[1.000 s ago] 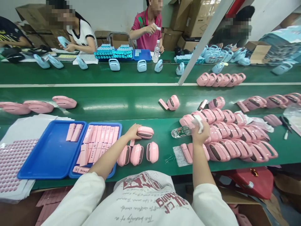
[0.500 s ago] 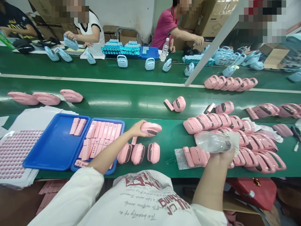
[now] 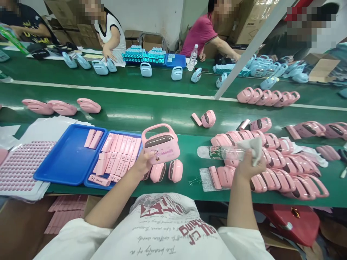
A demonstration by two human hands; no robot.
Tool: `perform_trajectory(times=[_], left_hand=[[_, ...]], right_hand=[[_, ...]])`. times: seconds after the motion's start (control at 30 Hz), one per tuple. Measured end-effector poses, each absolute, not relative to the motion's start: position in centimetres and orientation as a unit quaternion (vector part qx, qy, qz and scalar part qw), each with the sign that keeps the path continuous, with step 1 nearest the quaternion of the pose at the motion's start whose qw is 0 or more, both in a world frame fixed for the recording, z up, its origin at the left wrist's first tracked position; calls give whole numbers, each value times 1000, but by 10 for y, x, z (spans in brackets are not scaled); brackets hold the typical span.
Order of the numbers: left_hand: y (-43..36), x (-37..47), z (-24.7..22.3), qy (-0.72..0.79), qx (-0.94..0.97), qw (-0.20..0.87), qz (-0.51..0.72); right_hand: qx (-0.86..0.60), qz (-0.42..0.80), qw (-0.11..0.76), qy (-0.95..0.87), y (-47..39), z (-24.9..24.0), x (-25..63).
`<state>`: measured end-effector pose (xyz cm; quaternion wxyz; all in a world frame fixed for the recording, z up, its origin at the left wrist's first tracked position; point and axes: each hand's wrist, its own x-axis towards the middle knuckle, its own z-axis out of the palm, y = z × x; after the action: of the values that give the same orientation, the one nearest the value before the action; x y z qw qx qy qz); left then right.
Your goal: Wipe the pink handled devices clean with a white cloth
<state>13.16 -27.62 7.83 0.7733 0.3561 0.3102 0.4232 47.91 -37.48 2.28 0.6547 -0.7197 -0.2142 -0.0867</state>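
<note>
A worker's left hand (image 3: pixel 146 162) grasps a pink case (image 3: pixel 164 146) at its lower left corner, just right of the packed tray (image 3: pixel 88 183), thumb across the printed front. The case is lifted in that hand, tilted, its handle uppermost and its dark oblong panel facing the worker. The right hand (image 3: pixel 251 164), well to the right of the packed tray, clutches a white cloth (image 3: pixel 255 146) at one end of a clear bottle (image 3: pixel 215 152), which lies sideways with its base toward the tray; whether the fingers also close on the bottle itself cannot be told.

The packed tray, blue and shallow, holds rows of pink bars (image 3: pixel 119 155), several marked with small dark dots, a few lying crosswise near its front edge. Touching it on the left, a second blue tray (image 3: pixel 63 155) carries two pink bars (image 3: pixel 94 139) side by side in its far right corner. Farther left of the packed tray lies a sheet of small pink labels (image 3: pixel 24 164). More pink cases (image 3: pixel 175 170) stand on the bench right of the packed tray, below the lifted one. Beyond the packed tray, across the belt, a small blue tray (image 3: pixel 181 63) contains a few pale blue pieces.
</note>
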Motion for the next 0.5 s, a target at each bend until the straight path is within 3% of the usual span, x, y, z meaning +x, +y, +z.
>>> perform_trajectory(times=[0.17, 0.3, 0.4, 0.5], left_hand=[[-301, 143, 97, 280, 365, 764, 453], [-316, 151, 120, 286, 436, 725, 450], [-327, 157, 134, 289, 473, 705, 442], [-337, 166, 142, 306, 494, 674, 456]], right_hand=[[-701, -92, 508, -491, -344, 3, 458], [-681, -79, 437, -582, -341, -9, 461], [-686, -53, 396, -608, -344, 10, 472], [-739, -116, 367, -553, -347, 52, 473]])
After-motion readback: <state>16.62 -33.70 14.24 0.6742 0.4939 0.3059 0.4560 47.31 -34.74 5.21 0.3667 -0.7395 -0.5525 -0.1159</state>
